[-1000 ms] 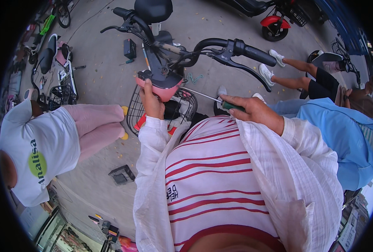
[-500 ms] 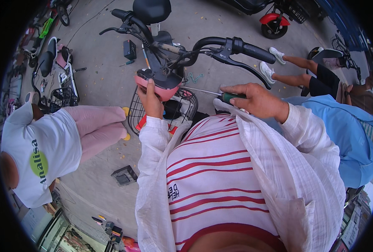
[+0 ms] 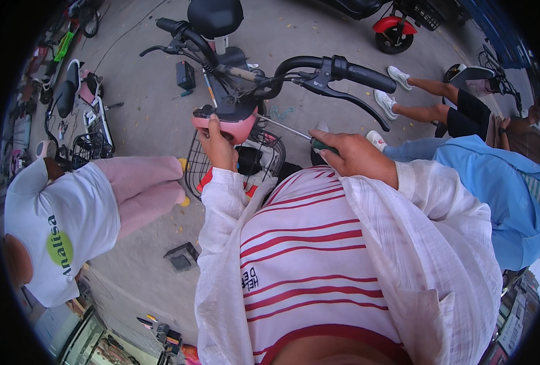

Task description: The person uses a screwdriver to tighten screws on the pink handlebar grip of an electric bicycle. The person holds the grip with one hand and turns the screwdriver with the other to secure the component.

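My left hand [image 3: 220, 146] grips the pink and black front housing [image 3: 238, 129] of a small electric bike, thumb on top and the other fingers partly hidden beneath. In my right hand [image 3: 360, 155] is a screwdriver [image 3: 288, 128] with a green handle, most of the handle covered by my fingers. Its thin metal shaft slants up and left, the tip reaching the right side of the housing; whether it sits in a screw cannot be made out. Above the housing are the bike's black handlebar [image 3: 300, 62] and cables. Below it hangs a black wire basket [image 3: 200, 173] with things inside.
A person in a white shirt and pink trousers [image 3: 148, 182] bends at left. Others stand at right, one in a light blue top [image 3: 492, 194]. A black box [image 3: 185, 75] and a dark tray-like part [image 3: 181, 257] lie on the ground. Another bike [image 3: 90, 115] stands left.
My right hand has moved slightly left and closed further around the screwdriver handle. The shaft now slants more steeply up toward the housing. My left hand keeps its grip.
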Available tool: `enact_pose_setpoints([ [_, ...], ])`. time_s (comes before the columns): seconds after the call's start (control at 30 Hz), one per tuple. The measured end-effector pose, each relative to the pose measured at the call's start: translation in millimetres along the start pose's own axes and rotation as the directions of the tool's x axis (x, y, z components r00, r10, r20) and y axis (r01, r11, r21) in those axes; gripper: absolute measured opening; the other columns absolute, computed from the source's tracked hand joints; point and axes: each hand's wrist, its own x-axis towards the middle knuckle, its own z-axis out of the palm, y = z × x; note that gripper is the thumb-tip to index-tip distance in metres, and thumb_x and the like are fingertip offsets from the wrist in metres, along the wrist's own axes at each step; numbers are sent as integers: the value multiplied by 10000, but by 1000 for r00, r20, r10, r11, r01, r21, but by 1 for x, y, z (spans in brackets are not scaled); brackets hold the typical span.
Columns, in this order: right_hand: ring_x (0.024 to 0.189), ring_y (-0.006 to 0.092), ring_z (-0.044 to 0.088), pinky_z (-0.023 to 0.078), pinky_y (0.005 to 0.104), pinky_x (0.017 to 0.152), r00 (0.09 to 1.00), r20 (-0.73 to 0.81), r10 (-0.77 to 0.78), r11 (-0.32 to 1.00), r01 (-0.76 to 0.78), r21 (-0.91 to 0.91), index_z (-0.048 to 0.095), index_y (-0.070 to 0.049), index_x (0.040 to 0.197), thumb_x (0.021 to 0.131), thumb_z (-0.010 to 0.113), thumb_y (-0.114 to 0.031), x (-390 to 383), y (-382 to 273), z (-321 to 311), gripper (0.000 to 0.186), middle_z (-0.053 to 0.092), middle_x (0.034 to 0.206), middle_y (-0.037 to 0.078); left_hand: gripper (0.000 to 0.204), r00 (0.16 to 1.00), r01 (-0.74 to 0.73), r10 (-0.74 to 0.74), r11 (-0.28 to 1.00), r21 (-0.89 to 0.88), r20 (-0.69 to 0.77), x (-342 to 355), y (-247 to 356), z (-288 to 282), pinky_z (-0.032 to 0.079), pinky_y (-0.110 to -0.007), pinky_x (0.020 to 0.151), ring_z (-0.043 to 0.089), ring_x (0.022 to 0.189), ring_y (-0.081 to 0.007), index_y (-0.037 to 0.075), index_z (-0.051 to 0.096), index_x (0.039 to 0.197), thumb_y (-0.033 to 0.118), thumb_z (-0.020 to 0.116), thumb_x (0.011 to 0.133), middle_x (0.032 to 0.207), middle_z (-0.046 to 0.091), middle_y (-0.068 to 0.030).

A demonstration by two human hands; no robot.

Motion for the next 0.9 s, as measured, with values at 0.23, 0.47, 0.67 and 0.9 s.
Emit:
enact_pose_setpoints([
  [0.23,967,390,681,523,404,860,998,-36,-52,988,57,145,529,-46,1392,952,597,-133,6,1,11,454,685,1093,249,502,994,-112,111,985,130,19,5,0,6,509,-352,888,599,1063,-195,5,465,1318,204,694,918,1215,574,-118],
  [0.47,910,392,675,541,454,785,994,-60,-95,940,70,-335,573,-92,1345,858,646,-126,-11,-12,-17,494,662,1072,197,502,999,-20,12,986,165,51,10,11,3,533,-358,875,629,1034,-213,-1,474,1322,325,609,965,1206,591,-125],
  [0.67,775,364,695,550,456,683,960,19,-279,789,241,-565,605,-110,1306,868,642,-160,-6,-11,-36,442,701,958,172,485,988,-26,-18,960,278,155,24,19,8,544,-348,891,664,1028,-219,-6,502,1314,345,565,986,1183,637,-119],
  [0.9,758,369,663,527,464,720,847,339,-410,779,518,-353,690,-18,1026,841,596,-184,56,-33,-80,265,679,814,199,546,935,22,-185,882,470,304,37,51,-2,518,-325,934,652,1072,-223,-31,478,1382,272,601,944,1242,625,-142],
])
